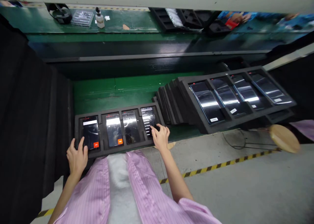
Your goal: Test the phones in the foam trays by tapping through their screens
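Observation:
A black foam tray [101, 129] lies on the green bench before me, with several smartphones in its slots. At its left edge rests my left hand [77, 155], fingers spread, beside the leftmost phone [90, 132], whose screen shows an orange button. My right hand [160, 137] is over the lower right of the rightmost phone [147, 119], its index finger extended to the screen, which shows a list of text lines. Between these lie a phone with an orange button [113, 129] and a dark-screened phone [130, 127]. Neither hand grips anything.
On the right, a tilted stack of foam trays [183, 99] bears phones with white labels. Tall black foam stacks [29, 119] stand at left. Across the bench are a small bottle [99, 19], a clear plastic box [82, 18] and another person's hands [236, 18]. A round stool [284, 138] stands right.

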Action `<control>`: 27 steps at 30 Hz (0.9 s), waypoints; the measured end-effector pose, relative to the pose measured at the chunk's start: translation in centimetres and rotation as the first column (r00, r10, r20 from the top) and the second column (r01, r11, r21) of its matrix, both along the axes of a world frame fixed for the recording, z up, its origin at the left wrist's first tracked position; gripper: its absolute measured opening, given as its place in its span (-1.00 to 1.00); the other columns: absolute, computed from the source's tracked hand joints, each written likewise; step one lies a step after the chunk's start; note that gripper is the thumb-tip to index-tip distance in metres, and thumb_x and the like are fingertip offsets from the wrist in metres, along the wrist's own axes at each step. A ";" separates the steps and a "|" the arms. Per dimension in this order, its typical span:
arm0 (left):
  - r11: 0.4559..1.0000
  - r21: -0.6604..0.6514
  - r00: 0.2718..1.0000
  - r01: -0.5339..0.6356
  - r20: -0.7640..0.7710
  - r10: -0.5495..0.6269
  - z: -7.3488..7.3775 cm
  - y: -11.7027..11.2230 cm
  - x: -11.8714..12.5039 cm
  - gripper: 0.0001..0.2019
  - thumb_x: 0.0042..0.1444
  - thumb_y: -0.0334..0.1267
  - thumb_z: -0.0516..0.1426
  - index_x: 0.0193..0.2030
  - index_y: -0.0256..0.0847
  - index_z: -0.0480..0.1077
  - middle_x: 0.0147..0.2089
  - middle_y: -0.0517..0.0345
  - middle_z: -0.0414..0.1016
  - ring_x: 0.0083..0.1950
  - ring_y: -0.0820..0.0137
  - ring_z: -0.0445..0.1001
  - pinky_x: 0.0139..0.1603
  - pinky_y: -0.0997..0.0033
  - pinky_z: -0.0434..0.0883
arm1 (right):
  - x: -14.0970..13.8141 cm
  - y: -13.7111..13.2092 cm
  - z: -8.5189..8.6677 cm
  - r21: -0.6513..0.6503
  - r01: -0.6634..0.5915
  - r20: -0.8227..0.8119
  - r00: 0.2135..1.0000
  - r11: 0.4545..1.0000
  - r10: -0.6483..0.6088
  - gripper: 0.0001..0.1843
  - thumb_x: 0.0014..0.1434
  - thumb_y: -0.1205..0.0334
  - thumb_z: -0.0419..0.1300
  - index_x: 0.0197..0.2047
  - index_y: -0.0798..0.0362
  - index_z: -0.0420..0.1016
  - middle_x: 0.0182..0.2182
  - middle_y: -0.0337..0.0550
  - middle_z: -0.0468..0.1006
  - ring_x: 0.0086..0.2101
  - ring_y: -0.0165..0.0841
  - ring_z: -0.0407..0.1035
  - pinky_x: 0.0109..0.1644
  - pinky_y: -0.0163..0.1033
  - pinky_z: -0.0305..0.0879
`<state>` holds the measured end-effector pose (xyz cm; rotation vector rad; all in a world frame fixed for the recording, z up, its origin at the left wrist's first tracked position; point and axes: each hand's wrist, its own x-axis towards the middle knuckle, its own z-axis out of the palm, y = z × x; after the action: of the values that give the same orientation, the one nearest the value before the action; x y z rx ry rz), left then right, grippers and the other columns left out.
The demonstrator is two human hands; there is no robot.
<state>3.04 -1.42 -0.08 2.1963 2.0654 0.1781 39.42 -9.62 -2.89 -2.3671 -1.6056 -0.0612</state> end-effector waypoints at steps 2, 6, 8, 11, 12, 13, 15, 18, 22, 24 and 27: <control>1.000 -0.002 1.000 -0.005 0.003 0.005 0.0 0.0 0.0 -0.53 0.22 -0.14 -0.16 0.16 -0.30 0.27 0.23 -0.30 0.05 0.10 -0.01 0.18 -0.02 -0.10 0.25 | -0.1 -0.3 0.1 0.003 0.003 -0.010 1.000 1.000 -0.003 -0.63 0.26 0.21 -0.11 -0.09 -0.06 0.51 -0.09 -0.04 0.35 -0.06 -0.28 0.15 0.13 -0.03 -0.05; 1.000 -0.005 1.000 0.002 0.002 -0.002 0.0 0.0 -0.1 -0.54 0.21 -0.16 -0.15 0.16 -0.30 0.27 0.22 -0.30 0.04 0.09 0.00 0.18 -0.02 -0.10 0.26 | -0.5 0.2 0.3 -0.010 -0.001 -0.018 1.000 1.000 0.001 -0.61 0.26 0.19 -0.11 0.02 -0.08 0.43 -0.07 -0.02 0.33 -0.06 -0.26 0.14 0.11 -0.01 -0.02; 1.000 -0.002 1.000 0.004 0.007 -0.004 -0.1 0.0 -0.1 -0.55 0.21 -0.17 -0.14 0.16 -0.29 0.27 0.22 -0.29 0.05 0.09 0.01 0.19 -0.02 -0.10 0.26 | -0.8 0.9 0.3 -0.026 0.005 -0.011 1.000 1.000 -0.005 -0.60 0.26 0.18 -0.12 0.05 -0.09 0.40 -0.05 0.00 0.31 -0.05 -0.24 0.13 0.11 0.01 -0.02; 1.000 0.007 1.000 0.011 0.011 -0.011 -0.1 0.0 -0.2 -0.55 0.22 -0.16 -0.14 0.16 -0.29 0.27 0.22 -0.29 0.05 0.10 0.01 0.19 -0.01 -0.09 0.27 | -1.1 1.7 0.3 -0.048 0.013 0.005 1.000 0.999 -0.013 -0.59 0.26 0.16 -0.14 0.04 -0.08 0.41 -0.02 0.03 0.28 -0.04 -0.20 0.11 0.10 0.03 -0.01; 1.000 0.012 1.000 0.013 0.011 -0.013 -0.2 0.0 -0.2 -0.55 0.22 -0.16 -0.14 0.16 -0.29 0.27 0.22 -0.29 0.05 0.10 0.01 0.18 -0.01 -0.09 0.27 | -1.2 1.8 0.3 -0.047 0.015 0.007 1.000 0.999 -0.015 -0.59 0.26 0.16 -0.14 0.04 -0.07 0.42 -0.01 0.04 0.27 -0.03 -0.20 0.11 0.10 0.04 -0.01; 1.000 0.016 1.000 0.015 0.010 -0.015 -0.2 0.0 -0.2 -0.55 0.22 -0.16 -0.14 0.16 -0.29 0.27 0.22 -0.29 0.05 0.10 0.02 0.19 -0.01 -0.09 0.27 | -1.3 1.8 0.3 -0.038 0.018 0.007 1.000 0.999 -0.018 -0.59 0.26 0.16 -0.15 0.03 -0.06 0.42 -0.01 0.04 0.27 -0.03 -0.20 0.11 0.10 0.03 -0.01; 1.000 0.020 1.000 0.018 0.008 -0.018 -0.3 -0.1 -0.3 -0.55 0.23 -0.17 -0.14 0.17 -0.29 0.26 0.22 -0.29 0.06 0.10 0.02 0.19 -0.01 -0.07 0.27 | -1.5 1.6 0.2 -0.007 0.024 0.003 1.000 1.000 -0.024 -0.59 0.26 0.17 -0.15 0.03 -0.04 0.42 -0.03 0.05 0.27 -0.04 -0.20 0.11 0.11 0.03 -0.01; 1.000 0.022 1.000 0.019 0.008 -0.019 -0.5 -0.4 -0.5 -0.55 0.23 -0.17 -0.14 0.17 -0.29 0.26 0.23 -0.30 0.06 0.11 0.02 0.21 0.00 -0.04 0.28 | -1.6 1.1 -0.1 0.038 0.030 0.004 1.000 0.999 -0.030 -0.58 0.26 0.16 -0.16 0.02 -0.01 0.42 -0.05 0.05 0.27 -0.05 -0.20 0.11 0.09 0.02 0.00; 0.999 0.046 0.999 0.009 0.034 -0.011 -0.7 -0.5 -0.1 -0.54 0.24 -0.15 -0.15 0.18 -0.31 0.24 0.24 -0.32 0.07 0.16 0.02 0.21 0.04 -0.05 0.27 | -1.7 0.8 -0.8 0.117 0.048 -0.006 0.999 0.992 -0.048 -0.57 0.27 0.14 -0.18 0.01 0.04 0.41 -0.07 0.05 0.29 -0.07 -0.20 0.11 0.08 0.01 0.00; 0.997 0.059 0.997 0.056 0.054 -0.059 -0.5 0.6 0.4 -0.54 0.24 -0.15 -0.16 0.19 -0.31 0.22 0.26 -0.29 0.07 0.24 0.03 0.13 0.13 -0.06 0.20 | -1.6 0.8 -1.2 0.171 0.055 -0.022 0.998 0.984 -0.052 -0.57 0.27 0.15 -0.19 -0.01 0.06 0.40 -0.10 0.04 0.31 -0.09 -0.21 0.12 0.08 -0.01 0.00; 0.990 0.028 0.987 0.139 0.071 -0.141 0.0 4.2 1.6 -0.51 0.26 -0.14 -0.20 0.24 -0.34 0.13 0.34 -0.21 -0.03 0.35 0.07 -0.06 0.27 -0.02 0.02 | -1.5 1.0 -1.7 0.224 0.063 -0.047 0.997 0.973 -0.053 -0.57 0.27 0.14 -0.20 -0.01 0.08 0.39 -0.13 0.03 0.33 -0.11 -0.22 0.14 0.06 -0.01 0.00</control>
<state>4.62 2.73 -0.07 2.3021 1.8728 0.2653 37.89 -8.64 -4.58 -2.2253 -1.4284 -0.1952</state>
